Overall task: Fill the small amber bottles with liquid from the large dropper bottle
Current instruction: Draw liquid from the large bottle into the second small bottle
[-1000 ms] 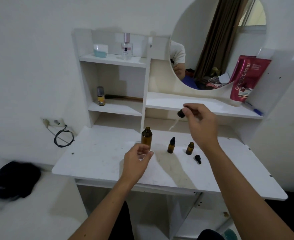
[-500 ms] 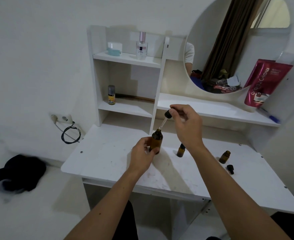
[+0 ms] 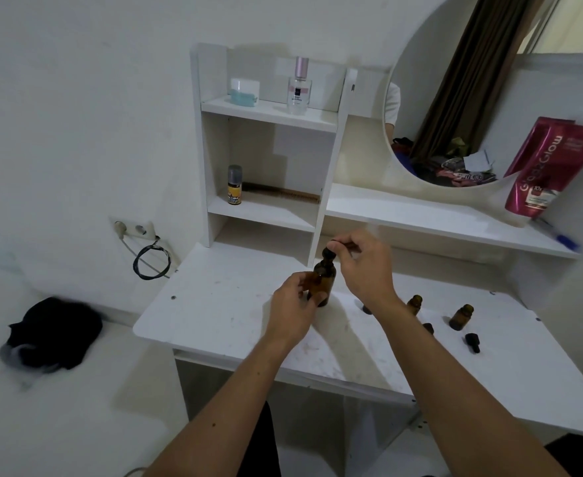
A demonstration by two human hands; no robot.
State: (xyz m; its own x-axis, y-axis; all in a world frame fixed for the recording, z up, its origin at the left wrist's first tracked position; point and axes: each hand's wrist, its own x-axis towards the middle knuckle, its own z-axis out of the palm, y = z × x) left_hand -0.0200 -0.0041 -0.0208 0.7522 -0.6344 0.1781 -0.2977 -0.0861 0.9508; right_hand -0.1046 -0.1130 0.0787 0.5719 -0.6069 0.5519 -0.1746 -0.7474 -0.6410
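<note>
The large amber dropper bottle point(image 3: 322, 280) stands on the white desk point(image 3: 235, 304), gripped low on its body by my left hand point(image 3: 295, 309). My right hand point(image 3: 365, 266) pinches the black dropper cap point(image 3: 330, 251), which sits down in the bottle's neck. To the right, two small amber bottles stand uncapped: one point(image 3: 414, 304) just past my right wrist, the other point(image 3: 461, 316) further right. A third small bottle point(image 3: 366, 308) is mostly hidden behind my right wrist. A small black dropper cap point(image 3: 472, 341) lies loose on the desk.
Shelves behind hold a perfume bottle point(image 3: 299, 87), a small jar point(image 3: 244, 91), a yellow-labelled bottle point(image 3: 234, 184) and a comb point(image 3: 283, 192). A red tube point(image 3: 541, 166) leans by the round mirror point(image 3: 482, 91). A wall socket with coiled cable point(image 3: 150, 259) is at left. A black cloth point(image 3: 54, 333) lies lower left.
My right hand has lowered the dropper from above the desk down into the large bottle's neck. My left hand has closed around that bottle's body.
</note>
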